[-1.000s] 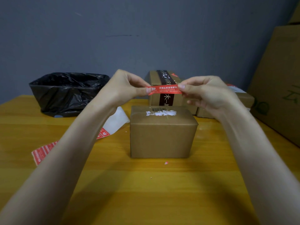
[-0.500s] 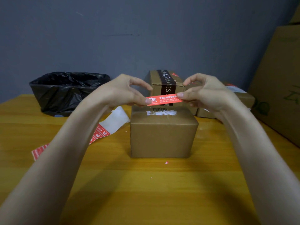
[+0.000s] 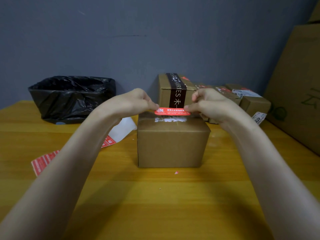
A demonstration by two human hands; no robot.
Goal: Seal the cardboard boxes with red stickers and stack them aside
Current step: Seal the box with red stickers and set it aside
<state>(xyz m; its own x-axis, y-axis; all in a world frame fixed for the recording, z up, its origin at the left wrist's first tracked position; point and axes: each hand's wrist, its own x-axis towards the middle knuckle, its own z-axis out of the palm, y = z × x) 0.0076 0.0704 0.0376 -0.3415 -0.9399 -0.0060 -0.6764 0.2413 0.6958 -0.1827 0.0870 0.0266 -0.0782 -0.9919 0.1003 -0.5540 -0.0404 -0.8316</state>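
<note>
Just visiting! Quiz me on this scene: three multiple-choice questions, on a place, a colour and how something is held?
1. Where is the black bag? A) far left on the table B) on the wall C) on the floor
2. What colour is the held sticker? A) green B) red C) blue
3. How is it held? A) lying loose B) in one hand C) pinched at both ends
Answers: A, it sits on the tabletop; B, red with white print; C, left hand and right hand each pinch an end.
</note>
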